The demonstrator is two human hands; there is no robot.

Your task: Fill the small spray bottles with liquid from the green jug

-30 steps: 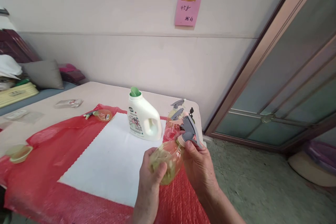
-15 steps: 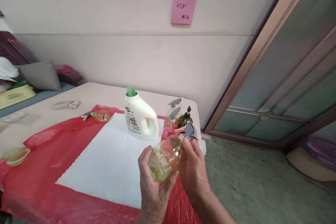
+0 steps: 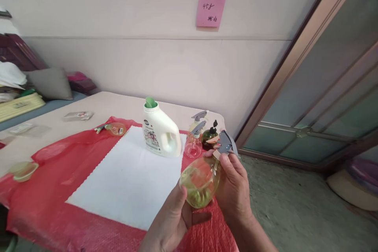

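A clear yellowish spray bottle [image 3: 199, 183] with a grey trigger head is tilted in front of me above the red covering, its head up to the right. My right hand [image 3: 234, 181] grips it at the collar, with the thumb just below the trigger head. Around the bottle's base is my left hand [image 3: 177, 212], thumb on the side and fingers underneath. Beyond them stand a pink spray bottle [image 3: 193, 149], another grey-headed spray bottle [image 3: 200, 116] partly hidden behind it, and a dark green pump bottle [image 3: 208, 139].
A white detergent jug [image 3: 161, 132] with a green piece in its mouth stands on a white mat [image 3: 124, 181]. Red plastic sheeting [image 3: 56, 177] lies under the mat. An orange bottle [image 3: 116, 128] lies at its far edge, and a yellowish bowl [image 3: 25, 171] sits left.
Both hands and the spray bottle have shifted right in view, and its head is raised more. My left hand has slid lower on the base, with its fingers loosened. The view has turned slightly left.
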